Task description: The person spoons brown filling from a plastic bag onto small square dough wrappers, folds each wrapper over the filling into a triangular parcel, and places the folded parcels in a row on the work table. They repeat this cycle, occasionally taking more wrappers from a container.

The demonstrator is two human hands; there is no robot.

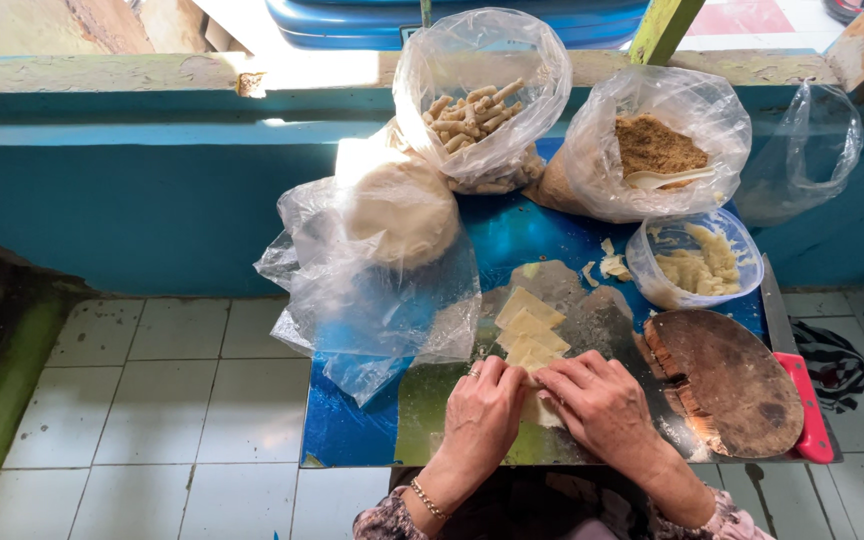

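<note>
- head view, hands: the left hand [479, 415] and right hand [600, 403] lie side by side, palms down, fingertips meeting over a pale dough piece [542, 410] at the near edge of the blue board [352, 430]; both hands press on it with fingers curled lightly, and whether either actually grips it cannot be told.
- head view, dough piece: thin, cream-yellow, flat, mostly hidden under the fingers; only a small corner shows between the hands.
- head view, stack: just beyond the fingertips, several dough squares [529, 325] of the same pale yellow overlap in a short row, edges straight, surfaces matte.
- head view, right side: a round wooden block [727, 385], dark and worn, rests on the board near the right hand; a red handle [810, 410] lies along its far edge.
- head view, far side: a clear tub of pale filling [697, 260], a bag of brown crumbs [657, 145] with a white spoon, a bag of rolled sticks [477, 110], and a bagged white dough lump [397, 205].
- head view, wrist: a chain bracelet [428, 499] on the left wrist.
</note>
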